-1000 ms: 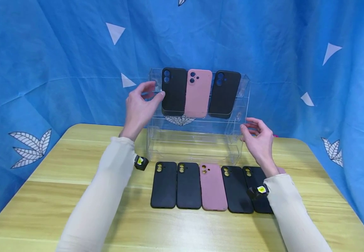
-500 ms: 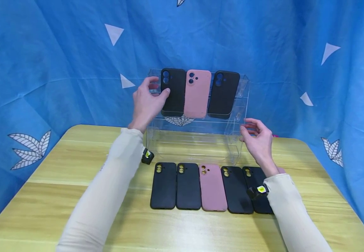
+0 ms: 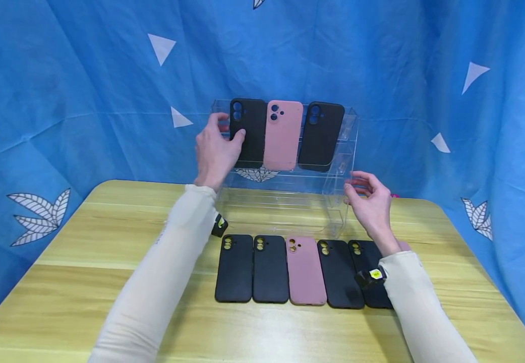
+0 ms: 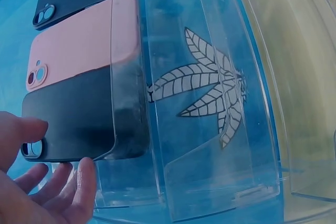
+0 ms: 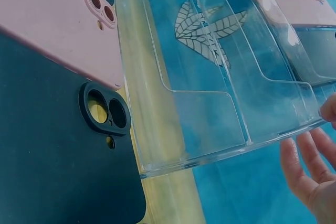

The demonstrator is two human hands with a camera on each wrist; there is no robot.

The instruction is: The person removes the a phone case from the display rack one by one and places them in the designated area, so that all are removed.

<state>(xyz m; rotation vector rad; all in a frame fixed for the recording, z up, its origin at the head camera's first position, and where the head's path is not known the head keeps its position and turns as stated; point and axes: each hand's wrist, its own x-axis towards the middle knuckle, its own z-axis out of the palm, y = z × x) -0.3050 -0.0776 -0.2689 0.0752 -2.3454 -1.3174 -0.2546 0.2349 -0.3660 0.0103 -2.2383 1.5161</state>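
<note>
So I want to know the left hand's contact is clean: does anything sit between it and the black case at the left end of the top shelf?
Nothing visible does. The left hand already touches the black case at its left edge on the clear rack.

I saw matt, soft-looking phone cases (image 3: 270, 268), a glossy clear plastic rack (image 3: 285, 201), a smooth wood-grain table (image 3: 62, 282) and a crinkled blue cloth backdrop (image 3: 85, 91).
</note>
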